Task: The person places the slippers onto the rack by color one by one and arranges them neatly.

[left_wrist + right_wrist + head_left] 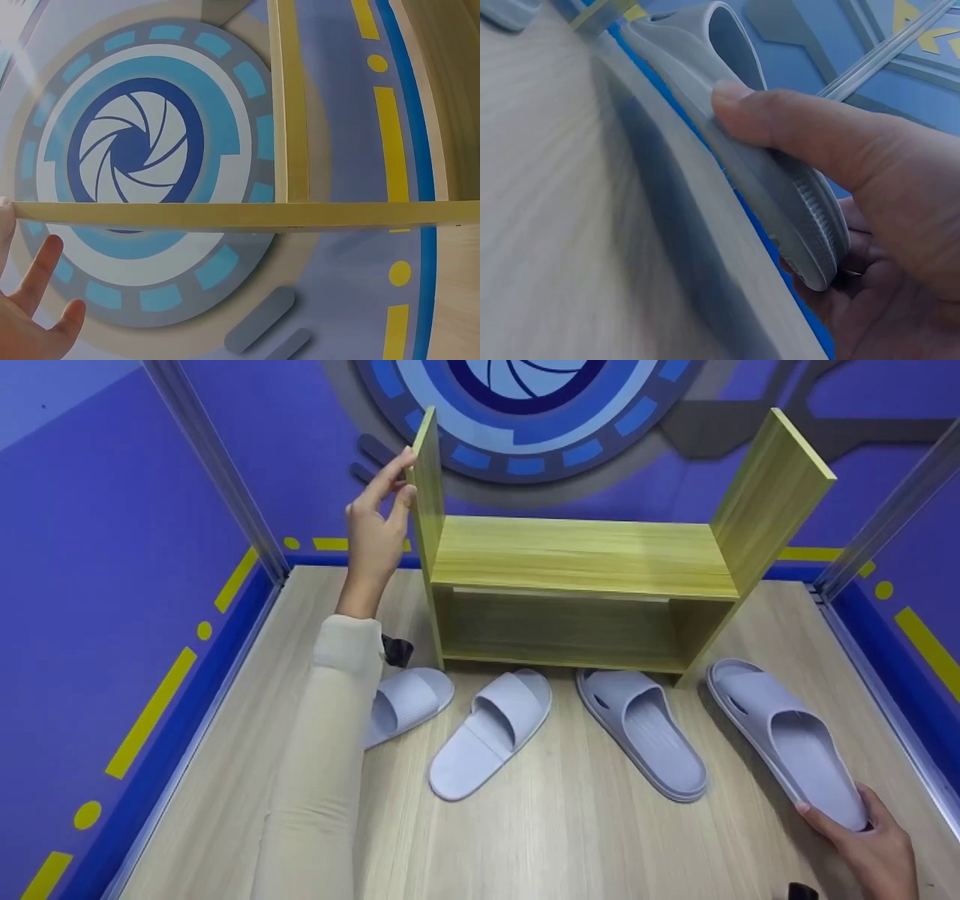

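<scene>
My right hand (877, 840) grips the heel of a grey slipper (814, 757) at the far right. In the right wrist view, the thumb lies along the slipper's side (697, 97) and the fingers curl under its heel. That slipper looks raised, with a dark shadow on the floor beneath it. A yellowish wooden shelf (577, 555) stands at the back. My left hand (379, 529) touches the upper front edge of its left side panel (429, 487). In the left wrist view, the fingers (37, 274) are spread, and a fingertip meets the panel's end.
A second grey slipper (667, 742) lies before the shelf's right part. Two paler slippers, one whole (487, 742) and one partly behind my left sleeve (412, 697), lie to the left. Blue printed walls (112, 585) enclose the wood-look floor (555, 840).
</scene>
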A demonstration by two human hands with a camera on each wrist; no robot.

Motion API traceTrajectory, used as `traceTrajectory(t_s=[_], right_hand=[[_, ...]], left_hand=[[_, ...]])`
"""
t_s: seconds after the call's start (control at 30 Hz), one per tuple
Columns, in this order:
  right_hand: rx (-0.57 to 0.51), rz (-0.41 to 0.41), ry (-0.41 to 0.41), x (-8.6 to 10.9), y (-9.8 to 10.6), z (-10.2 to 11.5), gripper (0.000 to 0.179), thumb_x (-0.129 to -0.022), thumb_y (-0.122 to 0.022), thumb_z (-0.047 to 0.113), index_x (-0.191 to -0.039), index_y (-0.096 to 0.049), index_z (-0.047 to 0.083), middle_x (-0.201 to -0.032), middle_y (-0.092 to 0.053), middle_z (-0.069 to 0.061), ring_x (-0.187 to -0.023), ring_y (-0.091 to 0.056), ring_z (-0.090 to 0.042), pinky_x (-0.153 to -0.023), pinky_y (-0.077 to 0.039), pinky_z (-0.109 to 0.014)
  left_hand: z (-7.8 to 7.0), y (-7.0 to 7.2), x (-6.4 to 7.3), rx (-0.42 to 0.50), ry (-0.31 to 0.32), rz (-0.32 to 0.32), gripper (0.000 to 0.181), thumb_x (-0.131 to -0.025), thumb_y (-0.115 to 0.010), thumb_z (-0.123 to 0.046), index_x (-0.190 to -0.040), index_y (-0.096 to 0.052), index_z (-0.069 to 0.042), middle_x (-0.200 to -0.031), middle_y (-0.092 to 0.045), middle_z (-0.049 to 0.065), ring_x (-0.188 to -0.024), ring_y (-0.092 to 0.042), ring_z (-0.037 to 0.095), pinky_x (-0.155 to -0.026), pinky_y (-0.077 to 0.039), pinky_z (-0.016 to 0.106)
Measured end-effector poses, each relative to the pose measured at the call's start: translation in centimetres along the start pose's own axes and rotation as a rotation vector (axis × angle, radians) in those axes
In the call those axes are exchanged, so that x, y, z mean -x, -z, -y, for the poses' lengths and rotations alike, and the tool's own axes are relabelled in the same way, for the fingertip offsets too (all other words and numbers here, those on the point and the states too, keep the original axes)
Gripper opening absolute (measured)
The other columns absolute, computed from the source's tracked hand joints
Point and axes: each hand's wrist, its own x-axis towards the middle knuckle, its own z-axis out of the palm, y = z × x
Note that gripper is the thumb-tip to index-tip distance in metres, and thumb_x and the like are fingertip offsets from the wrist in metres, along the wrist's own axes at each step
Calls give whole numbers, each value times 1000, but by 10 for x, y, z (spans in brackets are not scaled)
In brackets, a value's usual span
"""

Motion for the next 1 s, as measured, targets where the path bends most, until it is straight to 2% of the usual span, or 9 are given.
traceTrajectory(t_s=[0.13, 0.37, 0.53, 0.87, 1.0], right_hand=[[46, 8, 20, 6, 5, -2, 115, -76, -72, 60, -155, -3, 12, -156, -12, -30, -135, -26, -50, -108, -26, -64], [77, 78, 25, 12, 12, -3, 116, -77, -72, 58, -155, 1, 13, -157, 1, -26, -140, -16, -52, -109, -21, -65], [110, 129, 59, 16, 17, -1, 115, -79, -70, 58, -154, 6, 15, -157, 5, -24, -139, -11, -56, -108, -21, -66], [4, 83, 132, 32, 19, 23, 114, -79, -74, 50, -154, 5, 16, -158, 12, -16, -141, -1, -53, -107, -20, -67], [-64, 96, 144, 37, 22, 35, 113, -79, -74, 48, -155, 5, 24, -160, 11, -14, -142, -2, -52, -103, -23, -70]], left_hand=[[0, 0, 0, -4, -10, -3, 37, -96, -56, -18, -133, -59, -18, -138, -56, -7, -112, -60, 9, -87, -52, 28], [2, -1, 1, 8, -33, -20, 38, -95, -57, -16, -132, -59, -15, -137, -58, -3, -110, -61, 13, -96, -49, 28], [2, -2, 1, 7, -42, -21, 38, -95, -58, -15, -133, -59, -15, -136, -59, -2, -109, -62, 14, -93, -50, 28], [1, -1, 1, 15, -15, -11, 38, -95, -57, -17, -133, -59, -17, -138, -57, -5, -110, -61, 11, -92, -51, 28], [2, -1, 1, 18, -17, -10, 38, -95, -57, -17, -133, -59, -16, -138, -56, -5, -110, -61, 12, -92, -50, 27]])
